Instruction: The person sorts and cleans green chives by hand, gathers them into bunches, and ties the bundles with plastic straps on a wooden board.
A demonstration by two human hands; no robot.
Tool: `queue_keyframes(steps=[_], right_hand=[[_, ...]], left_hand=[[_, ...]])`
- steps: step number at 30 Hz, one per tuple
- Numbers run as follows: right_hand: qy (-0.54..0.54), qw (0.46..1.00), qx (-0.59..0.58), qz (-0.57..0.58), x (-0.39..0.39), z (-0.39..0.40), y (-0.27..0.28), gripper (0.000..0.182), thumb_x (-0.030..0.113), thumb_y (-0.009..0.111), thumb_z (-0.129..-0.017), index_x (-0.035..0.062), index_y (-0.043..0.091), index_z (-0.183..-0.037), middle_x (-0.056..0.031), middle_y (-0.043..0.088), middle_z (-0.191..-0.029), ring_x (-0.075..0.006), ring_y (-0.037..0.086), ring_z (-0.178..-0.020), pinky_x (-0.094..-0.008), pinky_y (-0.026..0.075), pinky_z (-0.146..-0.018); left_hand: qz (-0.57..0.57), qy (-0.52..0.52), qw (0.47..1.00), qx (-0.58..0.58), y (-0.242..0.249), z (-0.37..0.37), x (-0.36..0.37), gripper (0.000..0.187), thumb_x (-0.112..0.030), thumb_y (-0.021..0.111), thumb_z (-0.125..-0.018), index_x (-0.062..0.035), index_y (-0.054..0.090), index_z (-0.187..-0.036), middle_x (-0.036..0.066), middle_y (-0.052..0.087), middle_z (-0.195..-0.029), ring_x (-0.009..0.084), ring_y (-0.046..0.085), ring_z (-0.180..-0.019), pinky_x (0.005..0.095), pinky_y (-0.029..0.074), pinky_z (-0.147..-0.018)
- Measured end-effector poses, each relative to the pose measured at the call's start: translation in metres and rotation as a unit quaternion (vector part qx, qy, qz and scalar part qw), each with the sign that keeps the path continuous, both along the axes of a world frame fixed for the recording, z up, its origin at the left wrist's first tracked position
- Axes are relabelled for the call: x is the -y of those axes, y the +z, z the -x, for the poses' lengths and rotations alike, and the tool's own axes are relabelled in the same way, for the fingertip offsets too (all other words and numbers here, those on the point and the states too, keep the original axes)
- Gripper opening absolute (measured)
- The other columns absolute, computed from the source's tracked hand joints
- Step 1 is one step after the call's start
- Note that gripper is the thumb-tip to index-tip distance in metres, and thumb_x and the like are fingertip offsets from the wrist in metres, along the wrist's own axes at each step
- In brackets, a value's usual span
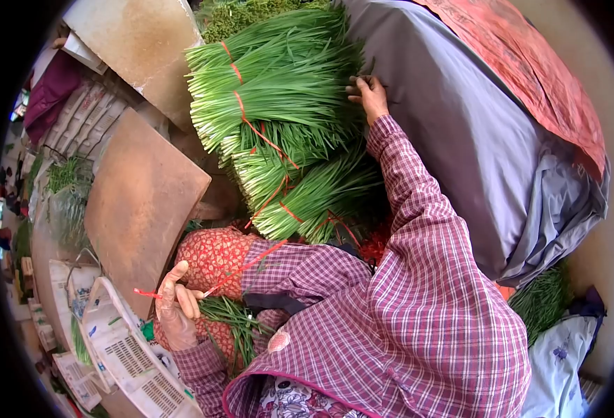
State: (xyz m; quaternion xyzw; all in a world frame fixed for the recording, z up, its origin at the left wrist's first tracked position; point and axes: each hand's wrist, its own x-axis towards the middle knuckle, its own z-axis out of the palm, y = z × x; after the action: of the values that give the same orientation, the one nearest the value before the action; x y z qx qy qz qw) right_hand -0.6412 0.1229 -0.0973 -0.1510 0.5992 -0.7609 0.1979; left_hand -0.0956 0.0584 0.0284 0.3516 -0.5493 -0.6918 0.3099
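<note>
My left hand (178, 306) is closed above my lap, its fingers bent around a thin red tie (248, 263) that runs up to the right and sticks out past the knuckles. Loose green stalks (232, 319) lie just beneath it on my lap. My right hand (368, 96) reaches to the leaf tips of the stacked garlic chives (279, 76); its fingers are bent together, with a thin dark strand near them too small to name. Red ties circle the large bundles. More tied chives (300, 198) lie below, nearer my knees.
Grey cloth (446, 125) covers a bulky pile on the right, with a red cloth (530, 76) over it. Brown boards (140, 202) stand at left. A white plastic basket (126, 348) is at lower left. More greens (544, 299) lie behind me at right.
</note>
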Motion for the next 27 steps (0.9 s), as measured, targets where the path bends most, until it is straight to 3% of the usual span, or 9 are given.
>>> queue_keyframes(steps=[5,9,11,16,21,23,24,25,27], right_hand=[[0.055,0.985,-0.047,-0.158,0.007,-0.002,0.003,0.026,0.015,0.052,-0.096,0.0012,0.059,-0.116,-0.0085,0.067,-0.102,-0.0159,0.065,-0.082,-0.0289,0.055,-0.071],[0.009,0.951,-0.156,-0.268,0.022,0.008,-0.006,0.027,0.024,0.057,-0.09,0.0088,0.068,-0.11,-0.0116,0.07,-0.097,-0.0231,0.067,-0.079,-0.0362,0.053,-0.077],[-0.033,0.882,-0.273,-0.383,0.027,0.012,-0.013,0.03,0.032,0.058,-0.087,0.014,0.068,-0.109,-0.0156,0.069,-0.101,-0.0334,0.065,-0.088,-0.0424,0.05,-0.084],[-0.051,0.898,-0.255,-0.354,0.036,0.005,-0.012,0.031,0.035,0.06,-0.086,0.0167,0.067,-0.11,-0.0157,0.068,-0.105,-0.0356,0.062,-0.101,-0.0446,0.048,-0.088],[-0.022,0.899,-0.294,-0.324,0.037,0.006,-0.013,0.036,0.034,0.063,-0.083,0.0077,0.067,-0.108,-0.0152,0.069,-0.105,-0.0316,0.064,-0.099,-0.0381,0.048,-0.087],[-0.113,0.927,-0.268,-0.236,0.028,0.014,-0.013,0.036,0.035,0.062,-0.082,0.0061,0.069,-0.102,-0.0181,0.068,-0.102,-0.0319,0.064,-0.095,-0.0393,0.048,-0.086],[-0.166,0.935,-0.245,-0.195,0.014,0.0,0.009,0.039,0.035,0.063,-0.083,0.0027,0.068,-0.104,-0.0183,0.068,-0.099,-0.0292,0.064,-0.091,-0.0383,0.048,-0.084],[-0.143,0.925,-0.331,-0.121,0.003,-0.001,0.017,0.037,0.034,0.06,-0.088,0.0002,0.068,-0.103,-0.013,0.07,-0.097,-0.0223,0.063,-0.085,-0.0333,0.048,-0.079],[0.004,0.985,-0.164,-0.051,-0.011,-0.073,0.089,0.029,0.026,0.054,-0.097,0.0017,0.069,-0.1,0.0011,0.062,-0.081,-0.0063,0.052,-0.071,-0.0215,0.043,-0.067]], left_hand=[[0.019,0.029,0.999,0.0,0.008,-0.01,-0.008,0.051,-0.037,0.049,-0.098,0.009,0.054,-0.119,-0.004,0.041,-0.043,0.0065,0.038,-0.036,0.0223,0.049,-0.06],[0.025,0.064,0.998,0.013,0.009,-0.025,-0.016,0.05,-0.036,0.048,-0.099,0.0089,0.054,-0.119,-0.005,0.038,-0.044,0.0059,0.036,-0.036,0.0218,0.047,-0.058],[0.028,0.069,0.997,0.009,0.007,-0.034,-0.015,0.05,-0.037,0.048,-0.099,0.0085,0.055,-0.119,-0.005,0.038,-0.044,0.0054,0.036,-0.036,0.0218,0.047,-0.059],[0.049,0.083,0.995,0.006,0.009,-0.042,-0.018,0.05,-0.037,0.048,-0.099,0.008,0.054,-0.12,-0.005,0.038,-0.044,0.0052,0.036,-0.036,0.0221,0.048,-0.059],[0.072,0.113,0.991,0.002,0.023,-0.041,-0.019,0.052,-0.039,0.049,-0.098,0.0076,0.054,-0.121,-0.006,0.038,-0.044,0.0049,0.037,-0.037,0.022,0.047,-0.058],[0.09,0.116,0.989,0.008,0.03,-0.041,-0.019,0.052,-0.038,0.046,-0.099,0.0087,0.053,-0.122,-0.005,0.039,-0.046,0.0055,0.038,-0.038,0.0225,0.047,-0.057],[0.101,0.135,0.986,0.014,0.035,-0.046,-0.02,0.053,-0.037,0.045,-0.1,0.0092,0.053,-0.123,-0.005,0.04,-0.047,0.0058,0.039,-0.039,0.0227,0.047,-0.057],[0.082,0.136,0.987,0.01,0.04,-0.045,-0.018,0.051,-0.035,0.044,-0.1,0.0095,0.053,-0.123,-0.004,0.041,-0.048,0.0069,0.04,-0.039,0.023,0.047,-0.057],[0.044,0.132,0.99,-0.032,0.041,-0.042,-0.009,0.048,-0.031,0.044,-0.099,0.01,0.055,-0.121,-0.003,0.044,-0.05,0.0088,0.043,-0.04,0.0237,0.048,-0.057]])
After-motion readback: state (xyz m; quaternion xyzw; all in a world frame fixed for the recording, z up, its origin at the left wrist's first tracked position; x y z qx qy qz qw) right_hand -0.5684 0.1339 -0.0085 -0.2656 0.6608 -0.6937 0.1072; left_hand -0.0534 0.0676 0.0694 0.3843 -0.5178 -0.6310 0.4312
